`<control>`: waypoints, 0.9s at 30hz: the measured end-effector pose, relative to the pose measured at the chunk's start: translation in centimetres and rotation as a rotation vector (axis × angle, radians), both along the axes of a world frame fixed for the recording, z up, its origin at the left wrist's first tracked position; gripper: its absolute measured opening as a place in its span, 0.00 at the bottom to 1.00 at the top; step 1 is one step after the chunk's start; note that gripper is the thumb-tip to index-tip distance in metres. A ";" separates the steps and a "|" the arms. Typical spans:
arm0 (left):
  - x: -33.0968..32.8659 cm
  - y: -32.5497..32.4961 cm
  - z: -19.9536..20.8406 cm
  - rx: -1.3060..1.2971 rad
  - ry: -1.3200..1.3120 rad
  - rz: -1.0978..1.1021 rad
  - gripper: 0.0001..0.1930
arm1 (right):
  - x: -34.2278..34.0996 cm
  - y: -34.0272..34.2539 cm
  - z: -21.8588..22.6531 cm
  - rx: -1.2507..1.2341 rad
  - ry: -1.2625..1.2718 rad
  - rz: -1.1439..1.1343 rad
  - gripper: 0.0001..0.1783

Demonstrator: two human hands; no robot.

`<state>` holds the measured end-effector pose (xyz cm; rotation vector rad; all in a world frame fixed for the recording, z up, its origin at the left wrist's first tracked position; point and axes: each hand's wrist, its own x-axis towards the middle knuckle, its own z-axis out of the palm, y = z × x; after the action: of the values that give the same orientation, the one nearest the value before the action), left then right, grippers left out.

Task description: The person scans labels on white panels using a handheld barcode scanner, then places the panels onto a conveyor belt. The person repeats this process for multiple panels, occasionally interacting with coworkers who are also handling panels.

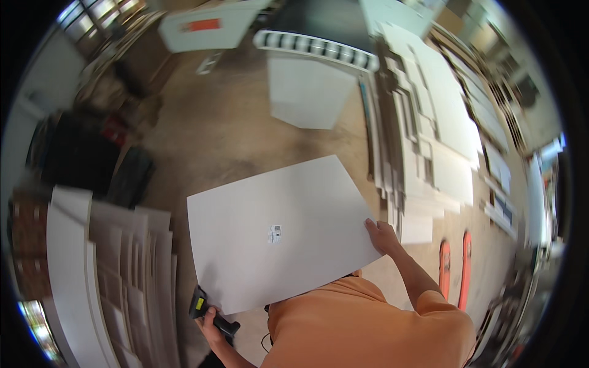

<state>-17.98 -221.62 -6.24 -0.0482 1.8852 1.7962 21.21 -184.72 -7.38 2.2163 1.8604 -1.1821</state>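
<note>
A large white panel (282, 202) is held in front of my body, tilted, with a small printed label (274, 234) near its middle. My right hand (383, 237) grips its right edge, thumb on the upper face and the other fingers hidden beneath. Beside the near left corner, my left hand (211, 326) is closed around a black handheld barcode scanner (216, 314) with a yellow patch on its top. Whether the left hand also touches the panel, I cannot tell.
Stacks of white panels stand on the left (110, 276) and right (429, 122). A roller conveyor (316, 49) lies ahead, with a pale sheet (310, 92) below it. Two red forks (465, 270) rest on the floor at right. Dark bins (83, 153) stand at left.
</note>
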 end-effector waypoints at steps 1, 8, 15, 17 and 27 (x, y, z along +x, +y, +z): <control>1.5 0.9 1.2 -0.025 0.018 -0.092 0.29 | 4.4 -2.2 0.3 -0.055 -0.016 -0.056 0.36; 8.2 15.3 9.6 -0.037 0.094 -0.739 0.27 | 23.9 -18.6 4.5 -0.164 0.011 -0.457 0.41; 23.8 30.0 18.2 0.196 0.248 -1.113 0.27 | 33.4 -29.4 8.0 -0.271 0.109 -0.996 0.41; 28.5 33.4 18.8 0.190 0.248 -1.295 0.27 | 33.6 -33.3 7.3 -0.268 0.137 -1.161 0.40; 59.2 40.9 15.1 0.234 0.068 -1.903 0.26 | 39.2 -46.7 3.3 0.195 0.053 -1.807 0.34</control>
<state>41.19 -180.69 8.85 1.3554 0.8021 0.5321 60.37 -231.40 -4.06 3.7363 -0.6613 -0.8546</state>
